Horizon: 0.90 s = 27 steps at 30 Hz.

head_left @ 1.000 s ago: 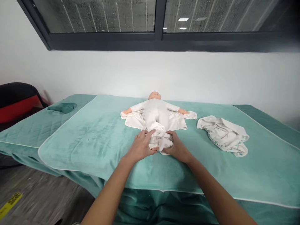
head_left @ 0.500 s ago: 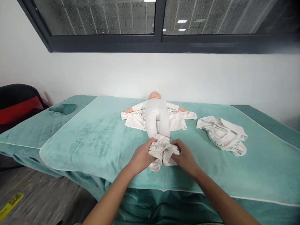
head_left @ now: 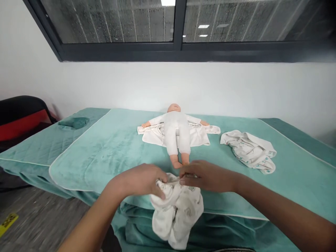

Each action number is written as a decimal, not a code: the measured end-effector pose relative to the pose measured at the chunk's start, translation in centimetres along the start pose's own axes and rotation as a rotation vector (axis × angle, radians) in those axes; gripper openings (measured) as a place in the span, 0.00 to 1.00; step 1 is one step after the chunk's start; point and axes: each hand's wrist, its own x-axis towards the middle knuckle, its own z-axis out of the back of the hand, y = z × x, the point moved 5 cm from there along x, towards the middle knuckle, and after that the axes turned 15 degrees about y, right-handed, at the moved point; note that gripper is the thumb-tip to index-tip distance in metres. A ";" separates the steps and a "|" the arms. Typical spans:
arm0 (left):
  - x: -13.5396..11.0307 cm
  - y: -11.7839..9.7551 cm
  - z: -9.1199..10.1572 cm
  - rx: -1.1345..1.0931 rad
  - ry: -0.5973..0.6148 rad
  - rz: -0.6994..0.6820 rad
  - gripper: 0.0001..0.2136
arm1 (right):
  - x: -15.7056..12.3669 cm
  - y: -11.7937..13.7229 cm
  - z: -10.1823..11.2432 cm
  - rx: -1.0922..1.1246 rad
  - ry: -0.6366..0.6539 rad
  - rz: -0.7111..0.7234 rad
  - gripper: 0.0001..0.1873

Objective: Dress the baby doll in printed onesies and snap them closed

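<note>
A baby doll in a white bodysuit lies on its back on a teal blanket, arms spread, bare feet toward me. Under it lies an opened white garment. My left hand and my right hand each pinch the top edge of a small pair of white printed baby trousers. The trousers hang down in front of the table's near edge, clear of the doll's feet.
A crumpled white printed cloth lies on the blanket to the right of the doll. A small teal cloth sits at the far left. A black and red chair stands left of the table. A white wall and a window are behind.
Both hands pulled the trousers toward me, off the doll's legs. The doll's legs and feet now lie bare, and the trousers hang free over the table's near edge.
</note>
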 end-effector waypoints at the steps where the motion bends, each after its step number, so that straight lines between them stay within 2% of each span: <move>1: -0.4 -0.4 0.8 0.024 -0.065 0.006 0.02 | 0.4 0.5 0.4 -0.009 -0.012 0.002 0.13; 4: -2.1 -1.4 3.4 0.062 -0.364 -0.014 0.04 | 1.9 2.3 1.3 0.099 -0.033 0.084 0.12; 7: -4.1 -1.1 6.2 0.009 -0.777 -0.035 0.05 | 3.9 4.6 2.6 0.395 -0.118 0.284 0.15; 9: -5.2 0.2 7.7 -0.039 -1.085 0.014 0.06 | 5.6 5.8 4.1 0.618 -0.244 0.425 0.19; 11: -5.4 1.8 8.6 -0.078 -1.333 0.102 0.07 | 7.7 6.3 6.0 0.759 -0.402 0.520 0.21; 14: -3.9 3.5 8.4 -0.067 -1.511 0.149 0.12 | 11.5 4.9 9.2 0.755 -0.644 0.556 0.19; 16: -2.0 3.7 7.3 -0.008 -1.520 0.112 0.15 | 14.0 2.3 10.9 0.676 -0.802 0.479 0.18; 17: -0.9 3.6 6.4 0.020 -1.491 0.085 0.14 | 15.1 0.6 11.4 0.617 -0.865 0.391 0.19; 18: 0.4 3.5 5.5 0.035 -1.430 0.051 0.12 | 16.0 -1.2 11.7 0.530 -0.907 0.273 0.20; 20: 3.4 3.8 3.6 -0.024 -1.221 -0.028 0.11 | 17.1 -4.9 11.7 0.313 -0.946 0.042 0.20; 21: 5.0 4.3 2.6 -0.111 -1.097 -0.046 0.12 | 17.1 -6.7 11.6 0.251 -0.960 -0.015 0.19; 23: 7.7 6.0 1.2 -0.349 -0.927 -0.003 0.13 | 16.6 -9.8 11.6 0.133 -0.995 -0.073 0.18; 25: 9.8 8.0 0.3 -0.578 -0.827 0.083 0.15 | 15.7 -12.2 12.5 -0.051 -1.025 -0.121 0.18; 27: 11.5 9.6 0.2 -0.764 -0.757 0.138 0.17 | 15.0 -14.3 14.2 -0.195 -1.023 -0.182 0.20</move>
